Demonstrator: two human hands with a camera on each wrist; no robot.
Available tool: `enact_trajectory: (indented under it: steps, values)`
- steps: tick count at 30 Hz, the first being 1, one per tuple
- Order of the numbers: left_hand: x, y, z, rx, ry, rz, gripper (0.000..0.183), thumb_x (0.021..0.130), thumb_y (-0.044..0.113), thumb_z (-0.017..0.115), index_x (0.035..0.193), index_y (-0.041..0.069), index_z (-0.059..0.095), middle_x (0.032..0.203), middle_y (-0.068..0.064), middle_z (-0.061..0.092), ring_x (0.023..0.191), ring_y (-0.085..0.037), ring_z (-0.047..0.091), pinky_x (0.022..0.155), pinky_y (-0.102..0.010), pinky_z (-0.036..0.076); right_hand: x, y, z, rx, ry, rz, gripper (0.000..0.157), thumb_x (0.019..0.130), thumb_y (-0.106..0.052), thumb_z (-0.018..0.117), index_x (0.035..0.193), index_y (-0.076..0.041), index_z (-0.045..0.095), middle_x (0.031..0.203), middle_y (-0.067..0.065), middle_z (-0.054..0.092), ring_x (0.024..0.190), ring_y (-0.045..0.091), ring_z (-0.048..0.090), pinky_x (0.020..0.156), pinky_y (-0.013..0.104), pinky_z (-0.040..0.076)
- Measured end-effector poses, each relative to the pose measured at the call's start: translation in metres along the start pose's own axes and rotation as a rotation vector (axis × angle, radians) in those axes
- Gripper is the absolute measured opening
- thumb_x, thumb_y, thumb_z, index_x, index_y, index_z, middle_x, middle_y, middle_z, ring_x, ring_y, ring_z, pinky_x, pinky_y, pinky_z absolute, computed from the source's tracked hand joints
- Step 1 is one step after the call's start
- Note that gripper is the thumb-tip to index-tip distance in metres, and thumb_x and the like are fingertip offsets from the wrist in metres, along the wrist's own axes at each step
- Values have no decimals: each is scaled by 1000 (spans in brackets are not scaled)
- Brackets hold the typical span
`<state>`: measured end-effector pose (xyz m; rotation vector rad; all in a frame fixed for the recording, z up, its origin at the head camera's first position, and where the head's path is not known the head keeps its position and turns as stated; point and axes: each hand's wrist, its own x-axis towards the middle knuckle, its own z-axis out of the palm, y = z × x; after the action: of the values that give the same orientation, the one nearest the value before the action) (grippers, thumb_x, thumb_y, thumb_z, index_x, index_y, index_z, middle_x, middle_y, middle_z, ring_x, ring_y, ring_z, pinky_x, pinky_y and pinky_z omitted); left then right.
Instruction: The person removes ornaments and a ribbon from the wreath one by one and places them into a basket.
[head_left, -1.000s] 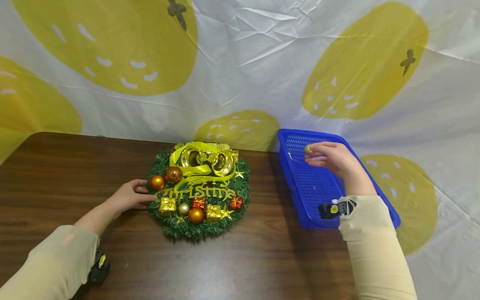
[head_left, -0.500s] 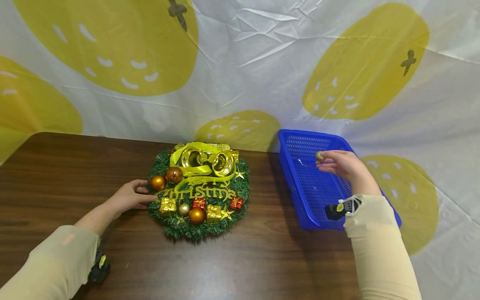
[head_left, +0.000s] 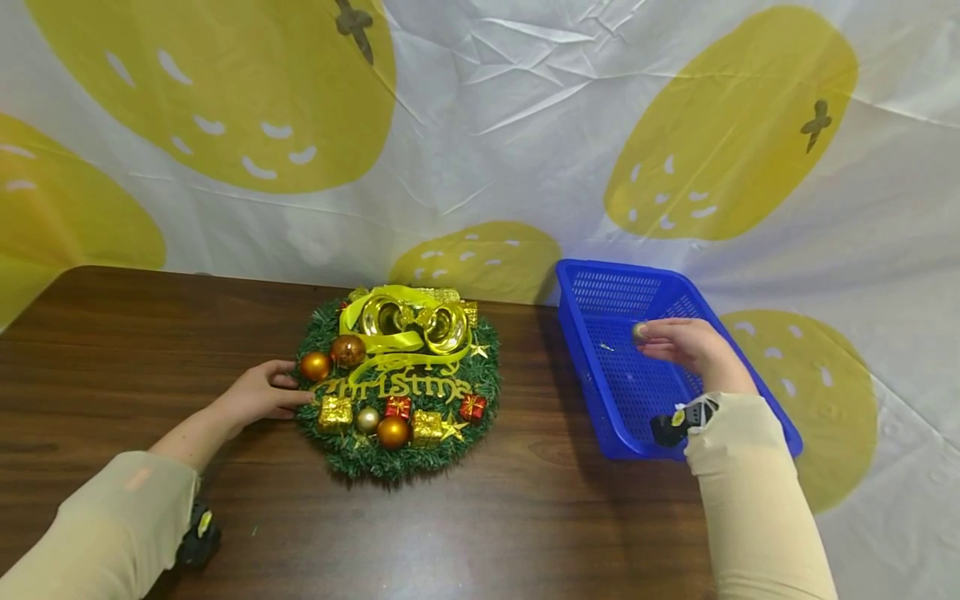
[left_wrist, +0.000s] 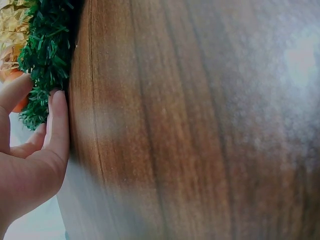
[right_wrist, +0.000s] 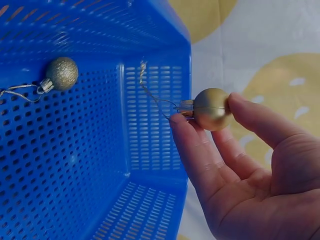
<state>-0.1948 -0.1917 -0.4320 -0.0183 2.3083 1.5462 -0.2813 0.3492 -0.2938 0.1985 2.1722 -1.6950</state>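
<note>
A green Christmas wreath (head_left: 390, 467) lies on the table with gold bells, ribbon, small gift boxes, stars and baubles on it. My left hand (head_left: 258, 392) grips its left edge, and in the left wrist view the thumb and fingers stand either side of the green tinsel (left_wrist: 47, 55). Over the blue basket (head_left: 581, 358), my right hand (head_left: 693, 342) pinches a small smooth gold bauble (right_wrist: 212, 110) between thumb and fingers. A string loop trails from the bauble's cap. Down in the basket lies a second, glittery gold bauble (right_wrist: 62, 73) with its own loop.
Brown wooden table (head_left: 510, 517) under the wreath and basket. Behind it hangs a white cloth (head_left: 495, 150) with large yellow fruit prints, close to the basket's back and right sides.
My right hand has moved right and slightly toward me, carrying the gold bauble with it above the basket. My left hand and the wreath have stayed put.
</note>
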Motion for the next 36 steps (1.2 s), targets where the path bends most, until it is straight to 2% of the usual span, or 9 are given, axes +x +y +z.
enact_trajectory:
  steps: [5, 11, 15, 16, 18, 21, 24, 28, 36]
  values:
    - [1, 0, 0, -8, -3, 0, 81, 90, 19, 63, 143, -16, 12, 133, -40, 32, 96, -21, 62, 80, -35, 58, 1, 3, -1, 13, 16, 22, 20, 91, -1, 56, 76, -14, 61, 70, -5, 69, 68, 6, 68, 70, 19, 58]
    - [1, -1, 0, -7, -7, -3, 82, 90, 19, 62, 143, -15, 11, 134, -40, 31, 95, -20, 62, 80, -35, 58, 1, 4, 0, -5, 17, 34, 27, 91, -1, 55, 71, -17, 64, 70, -6, 69, 68, 6, 68, 71, 18, 58]
    - [1, 0, 0, -9, -5, -4, 82, 90, 19, 63, 143, -15, 11, 134, -40, 31, 95, -19, 62, 80, -35, 58, 0, 5, 0, -26, 35, 41, 8, 92, -2, 52, 92, -5, 60, 70, -6, 68, 68, 6, 68, 72, 19, 58]
    - [1, 0, 0, -8, -4, -4, 82, 90, 19, 63, 143, -16, 11, 133, -40, 31, 94, -19, 62, 80, -34, 58, 0, 5, 0, -32, 39, 43, 12, 93, -2, 51, 103, 0, 57, 70, -7, 68, 69, 6, 67, 72, 19, 58]
    - [1, 0, 0, -8, -2, -4, 82, 90, 18, 63, 143, -16, 11, 133, -40, 32, 94, -19, 62, 80, -34, 58, 0, 5, -1, -51, 39, 44, 32, 95, -3, 48, 125, 8, 44, 70, -9, 67, 69, 5, 67, 74, 19, 58]
    - [2, 0, 0, -5, 1, -6, 82, 90, 19, 63, 143, -15, 12, 133, -40, 32, 94, -19, 62, 80, -34, 58, -2, 3, -1, -78, 51, 51, 53, 96, -6, 46, 140, 15, 24, 71, -11, 64, 70, 4, 66, 76, 20, 58]
    - [2, 0, -1, -3, 1, -6, 82, 90, 19, 63, 143, -15, 12, 134, -40, 32, 95, -20, 62, 80, -35, 58, -4, -1, 3, -112, 68, 48, 62, 96, -11, 49, 143, 15, 17, 72, -13, 63, 72, 2, 66, 79, 20, 57]
    - [1, 0, -1, 2, -2, -4, 81, 90, 19, 62, 143, -16, 11, 134, -40, 31, 96, -22, 62, 81, -35, 58, -7, -8, 14, -150, 74, 2, 63, 96, -16, 50, 143, 13, 20, 74, -15, 62, 75, 1, 66, 81, 20, 56]
    - [0, 1, -1, 1, -5, -5, 81, 90, 19, 62, 143, -15, 10, 134, -40, 31, 98, -24, 62, 81, -36, 58, -11, -24, 47, -168, 20, -128, 62, 96, -20, 53, 141, 13, 27, 79, -16, 62, 80, 0, 65, 79, 17, 56]
